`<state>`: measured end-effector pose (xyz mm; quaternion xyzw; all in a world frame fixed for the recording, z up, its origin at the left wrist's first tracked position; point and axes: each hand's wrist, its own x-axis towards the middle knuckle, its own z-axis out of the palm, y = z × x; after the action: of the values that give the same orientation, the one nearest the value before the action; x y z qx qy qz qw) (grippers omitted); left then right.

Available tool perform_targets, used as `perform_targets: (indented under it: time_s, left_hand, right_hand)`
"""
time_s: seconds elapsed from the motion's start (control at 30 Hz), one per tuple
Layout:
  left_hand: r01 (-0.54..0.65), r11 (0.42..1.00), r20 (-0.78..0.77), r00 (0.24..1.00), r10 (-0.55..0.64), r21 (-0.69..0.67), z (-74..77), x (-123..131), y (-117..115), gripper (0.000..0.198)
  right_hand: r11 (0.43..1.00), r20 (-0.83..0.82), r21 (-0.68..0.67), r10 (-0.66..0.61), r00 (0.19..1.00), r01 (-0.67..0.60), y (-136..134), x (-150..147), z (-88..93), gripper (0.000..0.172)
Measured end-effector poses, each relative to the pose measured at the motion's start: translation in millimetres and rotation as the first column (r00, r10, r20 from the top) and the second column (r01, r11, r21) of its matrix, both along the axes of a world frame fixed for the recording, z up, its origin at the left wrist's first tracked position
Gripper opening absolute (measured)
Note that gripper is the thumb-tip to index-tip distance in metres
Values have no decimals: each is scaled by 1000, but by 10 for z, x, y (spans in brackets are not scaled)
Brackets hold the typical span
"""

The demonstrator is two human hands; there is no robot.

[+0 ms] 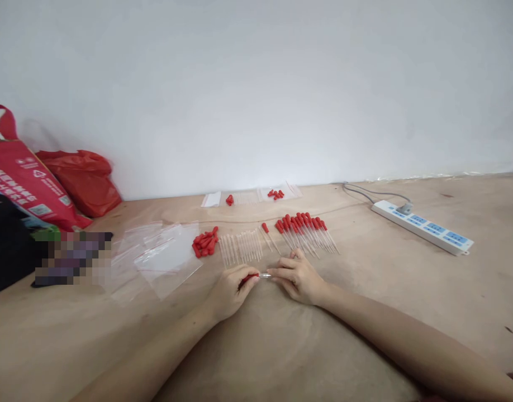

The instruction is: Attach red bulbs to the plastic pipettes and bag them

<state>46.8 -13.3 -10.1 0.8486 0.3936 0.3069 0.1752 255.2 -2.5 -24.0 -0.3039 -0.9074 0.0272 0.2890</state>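
Pale wood-toned tabletop, faint grain and a few dark specks, running back to a plain grey-white wall. Far left: pink-red printed carrier bag with a loop handle, slumped beside a crumpled red plastic bag near the wall; black item in front, then a dark object, pixelated, identity unclear. Next, clear zip bags lie flat and overlapping. Right of them, a heap of red rubber bulbs; behind, near the wall, a smaller set of bags, bulbs and pale tubes. Left hand low at centre, fingers closed around one red bulb; clear tube spans from the bulb to the right hand, how deeply seated cannot be told. Beyond the hands, clear tubes in a row. Right hand pinches the tube's other end between fingertips. Past it, red-topped droppers lie side by side, bulbs toward the wall. Far right: white power strip with blue socket panels, set diagonally, grey plug seated, cable looping toward the wall.
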Motion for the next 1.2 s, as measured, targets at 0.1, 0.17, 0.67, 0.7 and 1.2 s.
perform_targets:
  time_s: [0.1, 0.17, 0.67, 0.7, 1.2]
  left_hand:
    - [27, 1000, -8, 1000, -27, -9, -9, -4, -8, 16]
    - [45, 999, -16, 999, -45, -18, -6, -3, -11, 16]
    - [123, 992, -40, 992, -121, 42, -20, -14, -7, 17]
    - [120, 991, -44, 992, -118, 54, -22, -13, -9, 16]
    - [150, 979, -80, 987, -140, 136, -34, -10, 8, 15]
  right_hand:
    - [1000, 5, 9, 5, 1000, -5, 18, 12, -4, 24]
    - [1000, 23, 19, 11, 1000, -11, 28, 16, -4, 26]
    - [994, 29, 109, 0, 1000, -3, 4, -41, -15, 25]
    - [994, 33, 110, -1, 999, -3, 1, -48, -13, 26]
    - [996, 149, -86, -5, 989, 18, -11, -184, 67, 27]
